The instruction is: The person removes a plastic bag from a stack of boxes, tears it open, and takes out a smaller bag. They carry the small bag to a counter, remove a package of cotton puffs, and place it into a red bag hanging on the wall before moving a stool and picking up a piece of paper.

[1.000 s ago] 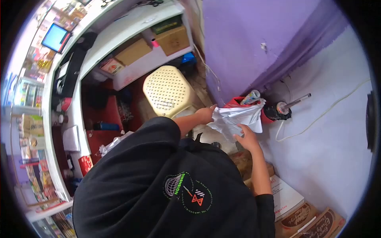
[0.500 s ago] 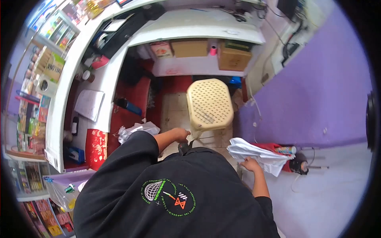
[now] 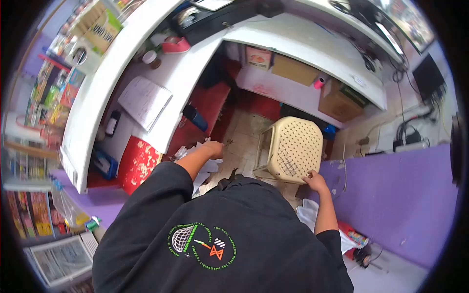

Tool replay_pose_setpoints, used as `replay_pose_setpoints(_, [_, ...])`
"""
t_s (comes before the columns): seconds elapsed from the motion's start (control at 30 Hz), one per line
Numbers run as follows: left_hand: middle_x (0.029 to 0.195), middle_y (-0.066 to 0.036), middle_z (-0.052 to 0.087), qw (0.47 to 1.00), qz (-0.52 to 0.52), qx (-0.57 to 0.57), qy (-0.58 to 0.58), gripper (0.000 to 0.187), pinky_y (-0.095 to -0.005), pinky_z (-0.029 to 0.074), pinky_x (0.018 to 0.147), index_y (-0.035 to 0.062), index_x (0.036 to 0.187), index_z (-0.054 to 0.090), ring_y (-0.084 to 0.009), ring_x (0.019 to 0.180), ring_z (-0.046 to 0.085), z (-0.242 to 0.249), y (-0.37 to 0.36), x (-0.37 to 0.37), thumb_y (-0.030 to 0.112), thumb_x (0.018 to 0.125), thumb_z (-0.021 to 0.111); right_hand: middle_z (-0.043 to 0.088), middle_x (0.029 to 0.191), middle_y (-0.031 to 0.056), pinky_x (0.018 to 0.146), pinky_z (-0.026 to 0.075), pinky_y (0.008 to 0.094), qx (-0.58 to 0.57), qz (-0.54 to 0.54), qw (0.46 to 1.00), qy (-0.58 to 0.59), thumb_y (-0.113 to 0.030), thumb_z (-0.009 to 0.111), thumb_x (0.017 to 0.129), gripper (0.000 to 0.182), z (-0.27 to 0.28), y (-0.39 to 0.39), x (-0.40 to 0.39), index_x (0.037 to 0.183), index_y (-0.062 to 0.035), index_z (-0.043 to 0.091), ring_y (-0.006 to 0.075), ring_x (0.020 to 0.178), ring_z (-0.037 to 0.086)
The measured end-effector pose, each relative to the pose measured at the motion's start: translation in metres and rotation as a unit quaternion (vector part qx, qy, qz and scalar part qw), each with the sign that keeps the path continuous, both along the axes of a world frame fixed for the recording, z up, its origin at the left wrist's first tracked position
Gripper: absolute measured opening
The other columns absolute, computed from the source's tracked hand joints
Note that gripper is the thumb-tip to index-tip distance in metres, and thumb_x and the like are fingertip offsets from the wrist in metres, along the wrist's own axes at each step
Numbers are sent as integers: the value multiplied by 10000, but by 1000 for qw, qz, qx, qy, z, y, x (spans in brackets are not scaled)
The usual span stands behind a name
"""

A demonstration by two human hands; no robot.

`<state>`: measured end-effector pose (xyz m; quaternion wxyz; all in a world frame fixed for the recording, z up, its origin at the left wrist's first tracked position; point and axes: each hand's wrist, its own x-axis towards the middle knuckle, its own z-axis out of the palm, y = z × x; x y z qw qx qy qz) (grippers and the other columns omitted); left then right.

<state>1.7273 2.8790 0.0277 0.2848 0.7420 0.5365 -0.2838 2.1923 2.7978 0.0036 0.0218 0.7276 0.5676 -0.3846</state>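
Right hand (image 3: 316,181) grips the near edge of the stool (image 3: 293,149), frame centre-right. Left hand (image 3: 213,149) hangs over crumpled paper (image 3: 195,163), centre; its grip cannot be told.

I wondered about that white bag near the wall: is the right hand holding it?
No. The right hand rests on the edge of the stool, while the bag lies below it on the floor.

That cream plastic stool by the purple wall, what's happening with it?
A person in a black shirt bends over the floor behind a white counter. Their right hand rests on the near edge of the cream perforated stool. Their left hand reaches toward crumpled white paper on the floor. More white paper lies below the right arm.
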Motion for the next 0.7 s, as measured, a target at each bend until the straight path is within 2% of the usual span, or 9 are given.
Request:
replay_pose_setpoints(0.07, [1142, -200, 604, 1000, 18, -12, -20, 473, -436, 446, 926, 59, 1197, 552, -340, 1077, 575, 8, -8, 10, 254, 766, 551, 630, 1054, 198, 842, 478, 359, -10, 30, 999, -8, -368, 684, 749, 582, 0, 19, 8, 1158, 26, 558, 309, 976, 614])
replay_pose_setpoints(0.17, [1129, -199, 609, 999, 41, -17, -24, 482, -413, 473, 886, 54, 1213, 535, -335, 1048, 589, -6, -26, 28, 282, 789, 565, 608, 1108, 213, 868, 471, 375, -22, 65, 997, -28, -364, 689, 742, 610, -26, 45, 34, 1193, 15, 531, 335, 1019, 596])
replay_pose_setpoints(0.23, [1135, -185, 605, 996, 79, -16, -49, 512, -415, 466, 886, 60, 1225, 524, -334, 1050, 582, -17, -49, 40, 322, 792, 603, 636, 1034, 189, 825, 483, 351, 65, -15, 997, -39, -344, 732, 705, 651, -61, 56, 60, 1197, 27, 522, 295, 953, 622])
replay_pose_setpoints(0.3, [1141, -171, 601, 992, 105, -9, -76, 548, -418, 460, 885, 66, 1236, 512, -334, 1052, 575, -18, -70, 56, 363, 794, 640, 622, 1079, 199, 833, 481, 347, 37, -10, 999, -16, -365, 742, 699, 740, -90, 74, 82, 1246, 46, 458, 290, 971, 615])
replay_pose_setpoints(0.37, [1154, -170, 596, 969, 202, 19, -144, 544, -411, 456, 889, 71, 1250, 502, -331, 1052, 575, -7, -104, 73, 355, 804, 634, 549, 1198, 262, 933, 436, 374, 17, -117, 993, 29, -366, 746, 707, 789, -98, 85, 88, 1276, 68, 416, 332, 1094, 560])
replay_pose_setpoints(0.43, [1167, -169, 590, 949, 259, 8, -177, 546, -404, 452, 893, 71, 1265, 489, -327, 1063, 570, -11, -144, 83, 349, 815, 623, 510, 1238, 286, 958, 416, 368, -9, -134, 990, 41, -413, 756, 699, 896, -90, 91, 83, 1312, 98, 350, 322, 1136, 531])
replay_pose_setpoints(0.5, [1166, -166, 594, 949, 273, -27, -153, 548, -402, 451, 893, 73, 1276, 482, -325, 1069, 568, -13, -189, 85, 346, 820, 615, 500, 1254, 272, 968, 406, 379, -8, -216, 971, 103, -440, 746, 713, 921, -79, 92, 73, 1324, 105, 327, 319, 1150, 518])
replay_pose_setpoints(0.63, [1163, -148, 602, 939, 314, -123, -66, 565, -404, 452, 894, 75, 1275, 478, -317, 1079, 564, -5, -272, 74, 380, 820, 614, 495, 1266, 252, 975, 396, 377, -19, -280, 946, 160, -477, 744, 712, 954, -143, 94, 87, 1329, 107, 312, 309, 1159, 509])
replay_pose_setpoints(0.7, [1160, -147, 604, 925, 344, -162, -24, 576, -401, 451, 896, 75, 1283, 474, -315, 1080, 564, -5, -304, 63, 377, 814, 620, 495, 1271, 229, 952, 422, 404, -65, -292, 913, 278, -508, 702, 748, 916, -139, 93, 82, 1338, 79, 321, 299, 1154, 512])
